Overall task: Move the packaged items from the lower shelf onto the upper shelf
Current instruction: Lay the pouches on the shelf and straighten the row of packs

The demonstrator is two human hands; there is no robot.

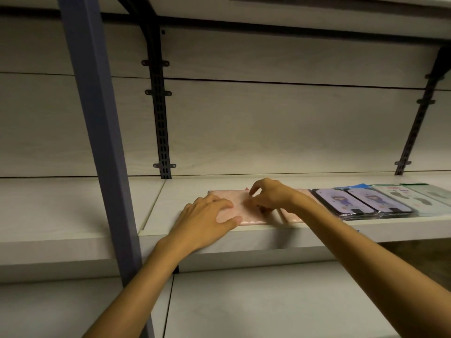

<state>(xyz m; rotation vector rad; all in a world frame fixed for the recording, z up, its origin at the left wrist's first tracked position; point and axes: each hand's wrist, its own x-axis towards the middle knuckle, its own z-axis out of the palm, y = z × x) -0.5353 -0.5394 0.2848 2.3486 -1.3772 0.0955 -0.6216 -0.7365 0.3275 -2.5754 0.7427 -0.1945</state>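
Frame centre: my left hand (207, 215) lies flat, fingers straight, steadying the pink package (238, 206) on the upper shelf (317, 230); right hand (268, 195) fingers pinch its top, likely squaring it beside the purple packs (361, 202).

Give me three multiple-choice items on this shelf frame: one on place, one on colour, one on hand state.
1. Where does the pink package lie?
A. on the shelf with the other packages
B. on the bare shelf below
C. on the floor

2. What colour is the upright post at left?
A. red
B. blue-grey
C. yellow

3. What is the left hand doing?
A. hanging at the side
B. lifting a purple package
C. resting flat on the pink package

Key: 1 A, it sits in the row with the purple packages. 2 B, its face is blue-grey. 3 C, fingers spread on it while the right hand pinches its top.
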